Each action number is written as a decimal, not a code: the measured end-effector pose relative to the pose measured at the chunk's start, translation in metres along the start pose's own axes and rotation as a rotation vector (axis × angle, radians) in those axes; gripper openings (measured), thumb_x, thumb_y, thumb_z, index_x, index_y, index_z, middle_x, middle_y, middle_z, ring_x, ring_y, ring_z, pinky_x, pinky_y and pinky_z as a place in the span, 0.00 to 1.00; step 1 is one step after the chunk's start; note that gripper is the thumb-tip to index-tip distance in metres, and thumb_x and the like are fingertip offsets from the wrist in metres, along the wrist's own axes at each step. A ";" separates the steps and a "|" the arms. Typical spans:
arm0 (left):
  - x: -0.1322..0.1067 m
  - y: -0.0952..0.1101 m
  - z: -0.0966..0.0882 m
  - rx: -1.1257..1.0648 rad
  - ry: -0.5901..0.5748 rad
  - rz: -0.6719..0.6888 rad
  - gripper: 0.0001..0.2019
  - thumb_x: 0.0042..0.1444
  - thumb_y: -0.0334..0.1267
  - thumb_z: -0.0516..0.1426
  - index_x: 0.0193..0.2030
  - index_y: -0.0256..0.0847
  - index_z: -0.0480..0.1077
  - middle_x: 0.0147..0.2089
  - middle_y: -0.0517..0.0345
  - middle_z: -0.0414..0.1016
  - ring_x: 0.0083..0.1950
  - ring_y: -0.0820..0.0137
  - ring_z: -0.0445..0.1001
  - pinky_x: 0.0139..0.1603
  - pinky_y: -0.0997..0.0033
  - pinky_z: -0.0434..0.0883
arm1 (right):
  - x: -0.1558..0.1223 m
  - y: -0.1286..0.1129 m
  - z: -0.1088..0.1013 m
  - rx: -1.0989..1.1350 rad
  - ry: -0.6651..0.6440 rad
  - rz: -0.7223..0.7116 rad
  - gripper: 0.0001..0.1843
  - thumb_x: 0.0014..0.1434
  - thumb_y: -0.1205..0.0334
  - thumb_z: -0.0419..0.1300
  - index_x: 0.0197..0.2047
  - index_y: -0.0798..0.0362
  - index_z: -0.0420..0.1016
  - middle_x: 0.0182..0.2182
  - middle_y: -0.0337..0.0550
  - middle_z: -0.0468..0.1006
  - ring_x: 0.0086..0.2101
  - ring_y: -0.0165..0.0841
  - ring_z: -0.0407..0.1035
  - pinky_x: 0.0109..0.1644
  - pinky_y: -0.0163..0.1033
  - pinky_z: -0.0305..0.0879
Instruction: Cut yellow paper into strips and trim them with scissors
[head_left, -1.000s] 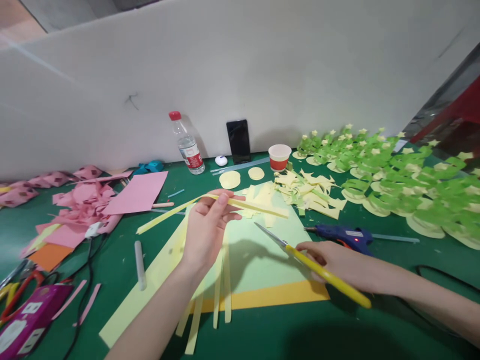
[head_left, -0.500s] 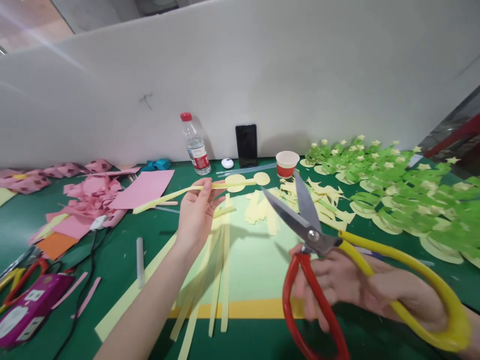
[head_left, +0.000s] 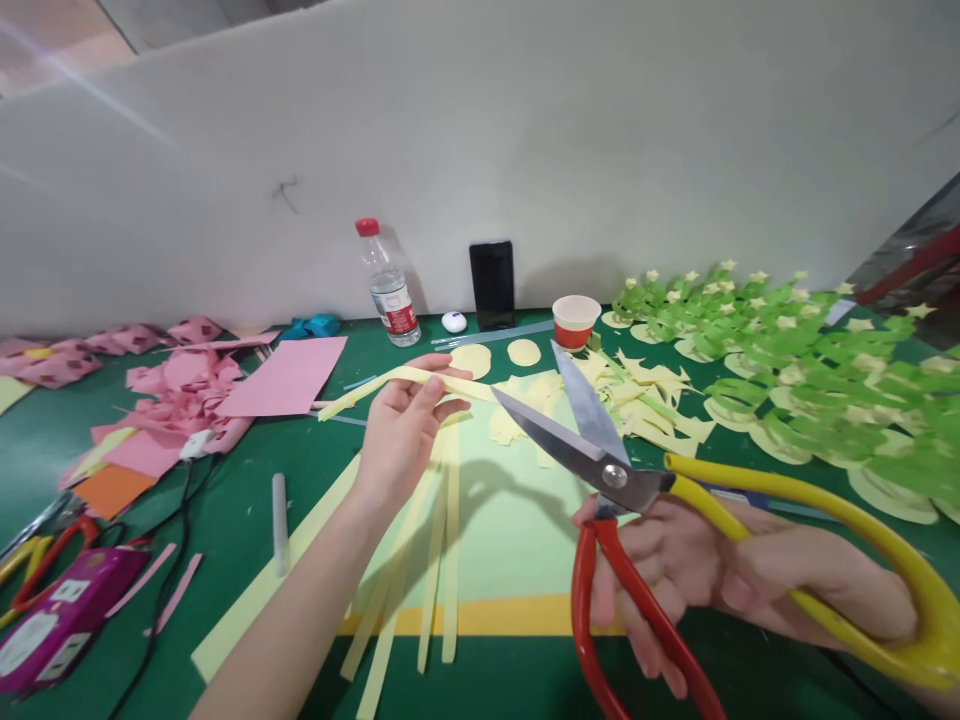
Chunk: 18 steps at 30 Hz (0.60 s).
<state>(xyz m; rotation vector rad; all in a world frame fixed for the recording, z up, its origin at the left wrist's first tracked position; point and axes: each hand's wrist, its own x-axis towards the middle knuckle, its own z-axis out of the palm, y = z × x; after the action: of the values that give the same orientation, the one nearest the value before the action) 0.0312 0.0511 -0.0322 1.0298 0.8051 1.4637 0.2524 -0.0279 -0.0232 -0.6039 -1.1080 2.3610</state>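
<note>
My left hand [head_left: 401, 435] pinches a long pale yellow paper strip [head_left: 379, 384] and holds it level above the table. My right hand [head_left: 720, 575] grips large scissors [head_left: 600, 465] with one red and one yellow handle. Their blades are spread open, and the lower blade's tip nearly touches the strip's right end. Below lie several cut yellow strips [head_left: 439, 560] on a light green sheet [head_left: 510, 520] with a yellow-orange sheet [head_left: 517, 617] under it.
Green table [head_left: 247, 520] against a white wall. Pink paper scraps [head_left: 180, 400] and cables at left, a glue stick [head_left: 279, 510], a water bottle [head_left: 384, 285], a black phone [head_left: 493, 284], a red-and-white cup [head_left: 575, 321], yellow scraps [head_left: 652, 400] and many green paper spirals [head_left: 810, 380] at right.
One second ago the right hand lay on the scissors at the table. It lifted them, opened the blades and brought them left to the strip's end. The left hand held the strip throughout.
</note>
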 end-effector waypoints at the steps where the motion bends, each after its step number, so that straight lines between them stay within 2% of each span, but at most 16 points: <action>1: 0.000 0.000 0.000 -0.004 -0.001 0.005 0.13 0.38 0.40 0.66 0.29 0.38 0.71 0.27 0.61 0.76 0.31 0.76 0.73 0.31 0.81 0.71 | -0.001 -0.001 0.001 0.008 0.007 0.008 0.21 0.38 0.68 0.51 0.40 0.53 0.65 0.34 0.43 0.75 0.32 0.34 0.72 0.38 0.39 0.65; 4: 0.000 0.001 0.001 -0.009 0.005 0.014 0.12 0.39 0.39 0.65 0.31 0.38 0.71 0.28 0.63 0.76 0.32 0.77 0.73 0.31 0.82 0.71 | -0.001 -0.005 0.007 0.004 0.020 0.066 0.17 0.38 0.67 0.52 0.36 0.54 0.68 0.32 0.43 0.76 0.31 0.33 0.72 0.36 0.37 0.64; 8: 0.000 0.000 0.001 -0.006 -0.002 0.015 0.10 0.41 0.38 0.64 0.30 0.39 0.71 0.27 0.63 0.75 0.31 0.77 0.73 0.32 0.82 0.70 | 0.003 -0.005 0.009 -0.032 0.052 0.156 0.15 0.40 0.60 0.54 0.34 0.55 0.68 0.32 0.48 0.76 0.27 0.35 0.71 0.35 0.41 0.64; 14: -0.004 0.000 0.002 0.006 -0.045 0.009 0.08 0.45 0.39 0.62 0.31 0.39 0.71 0.28 0.61 0.74 0.31 0.75 0.72 0.31 0.79 0.70 | 0.001 0.004 -0.002 -0.056 0.000 0.029 0.19 0.39 0.67 0.51 0.39 0.54 0.66 0.34 0.44 0.76 0.30 0.35 0.72 0.36 0.40 0.65; 18: -0.007 0.002 0.005 -0.029 -0.110 -0.030 0.05 0.50 0.38 0.57 0.28 0.39 0.70 0.28 0.62 0.71 0.33 0.73 0.74 0.35 0.75 0.72 | 0.001 0.004 -0.001 -0.086 0.001 0.045 0.19 0.40 0.64 0.52 0.40 0.55 0.65 0.35 0.48 0.75 0.29 0.36 0.72 0.36 0.42 0.65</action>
<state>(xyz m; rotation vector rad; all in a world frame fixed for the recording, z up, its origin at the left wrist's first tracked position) 0.0348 0.0435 -0.0299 1.0628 0.7160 1.3775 0.2508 -0.0290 -0.0273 -0.6659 -1.2124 2.3605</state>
